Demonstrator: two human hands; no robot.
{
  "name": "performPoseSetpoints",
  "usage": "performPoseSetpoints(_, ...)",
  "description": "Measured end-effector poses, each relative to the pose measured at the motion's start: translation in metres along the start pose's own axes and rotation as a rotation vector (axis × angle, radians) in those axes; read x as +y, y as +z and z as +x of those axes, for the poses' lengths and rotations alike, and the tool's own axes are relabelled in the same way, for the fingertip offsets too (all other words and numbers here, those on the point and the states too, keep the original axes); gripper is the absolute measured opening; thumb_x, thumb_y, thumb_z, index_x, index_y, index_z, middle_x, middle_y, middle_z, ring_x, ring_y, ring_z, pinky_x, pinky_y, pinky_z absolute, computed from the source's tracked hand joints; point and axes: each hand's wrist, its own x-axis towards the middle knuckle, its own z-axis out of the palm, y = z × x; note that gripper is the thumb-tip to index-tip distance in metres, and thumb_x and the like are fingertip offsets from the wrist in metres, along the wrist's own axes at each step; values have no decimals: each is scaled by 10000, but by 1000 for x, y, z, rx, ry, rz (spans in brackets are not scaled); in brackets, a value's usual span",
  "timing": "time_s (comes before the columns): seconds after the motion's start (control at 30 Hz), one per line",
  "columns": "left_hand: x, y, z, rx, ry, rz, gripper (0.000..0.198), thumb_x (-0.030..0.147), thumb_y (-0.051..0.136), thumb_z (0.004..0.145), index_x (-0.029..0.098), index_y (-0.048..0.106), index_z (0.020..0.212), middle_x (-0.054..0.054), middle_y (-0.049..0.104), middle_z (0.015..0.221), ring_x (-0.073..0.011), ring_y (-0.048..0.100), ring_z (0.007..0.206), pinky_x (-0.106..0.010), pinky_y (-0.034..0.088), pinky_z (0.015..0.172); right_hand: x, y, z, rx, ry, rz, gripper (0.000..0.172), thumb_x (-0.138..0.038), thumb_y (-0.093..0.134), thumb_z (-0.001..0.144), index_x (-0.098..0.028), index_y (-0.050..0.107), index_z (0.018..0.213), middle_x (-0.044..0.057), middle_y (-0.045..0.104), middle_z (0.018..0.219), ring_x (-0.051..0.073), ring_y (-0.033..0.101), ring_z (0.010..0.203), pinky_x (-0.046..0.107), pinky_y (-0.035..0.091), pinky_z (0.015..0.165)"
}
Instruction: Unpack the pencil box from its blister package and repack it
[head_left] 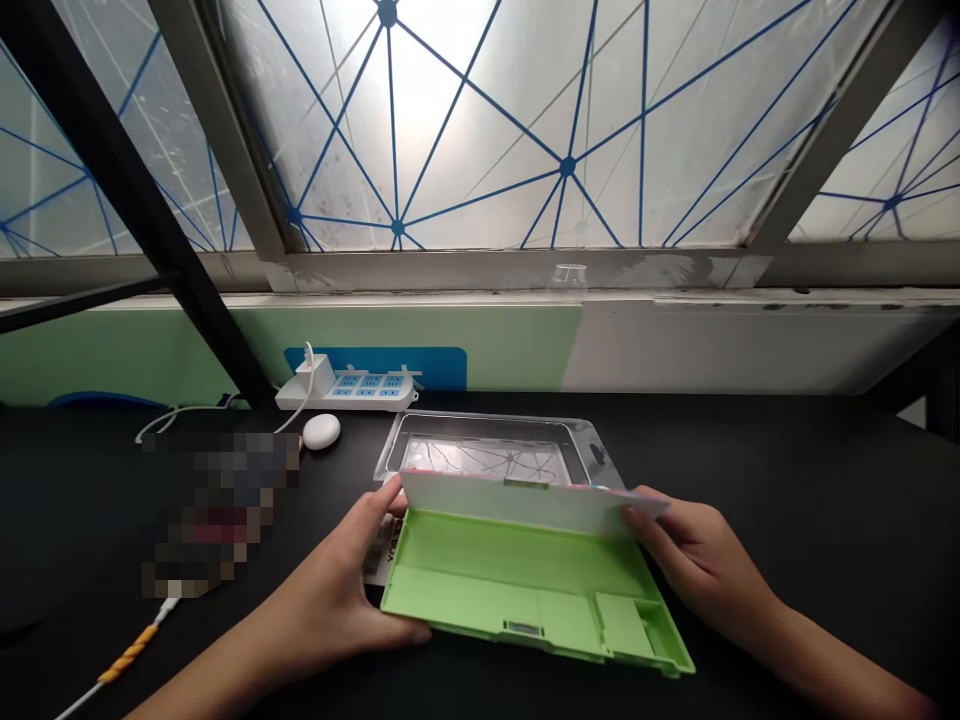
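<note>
A green pencil case is tilted toward me with its white-lined lid raised. Its tray looks bare inside, with a small divided compartment at the right end. My left hand grips the left end, thumb along the front edge and fingers behind. My right hand pinches the right corner of the lid, thumb on the inner face. Behind the lid lies a clear plastic package, partly hidden by it. A white label with printed text shows between my left hand and the case.
A white power strip with a plugged-in charger stands against the wall. A white rounded object and a blurred-out item with a cable lie at left. A clear cup sits on the windowsill.
</note>
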Motion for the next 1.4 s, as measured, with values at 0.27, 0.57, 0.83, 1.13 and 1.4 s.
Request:
performPoseSetpoints(0.27,11,-12,5,-49,-91,-124,882,475,871,656,301,470,1422,-88,653,1315,-361,583,1276,-451,482,1067,6,-2,0,-137,106,109,484,-554,439,999,-225,746,822,12,625,654,169,533,538,282,452,493)
performPoseSetpoints(0.57,23,-14,15,-57,-83,-172,409,578,567,884,228,559,1095,-31,697,1021,-239,658,912,-311,496,825,7,-19,-5,-237,-159,71,620,-718,360,960,-274,758,1130,86,742,987,240,713,863,317,566,748)
performPoseSetpoints(0.83,30,-6,14,-29,-116,-78,483,670,448,940,226,578,1076,-62,692,1096,-283,641,1025,-370,470,909,-13,-7,-24,-82,-462,-152,585,-560,706,864,-275,542,1347,113,716,1147,281,704,1016,371,584,889)
performPoseSetpoints(1.13,23,-8,13,-149,78,22,558,649,471,963,268,614,1345,-87,593,1416,-316,535,1268,-402,406,1092,-11,-5,-22,-13,-8,18,333,-416,654,917,-280,587,1213,57,712,1062,227,714,896,293,594,717)
performPoseSetpoints(1.4,28,-5,19,-113,-14,19,417,548,516,986,265,648,1263,-83,605,1372,-290,553,1269,-401,440,1082,-9,-10,-9,-201,14,-28,303,-446,511,1000,-279,617,1229,78,665,1119,236,673,982,359,558,834)
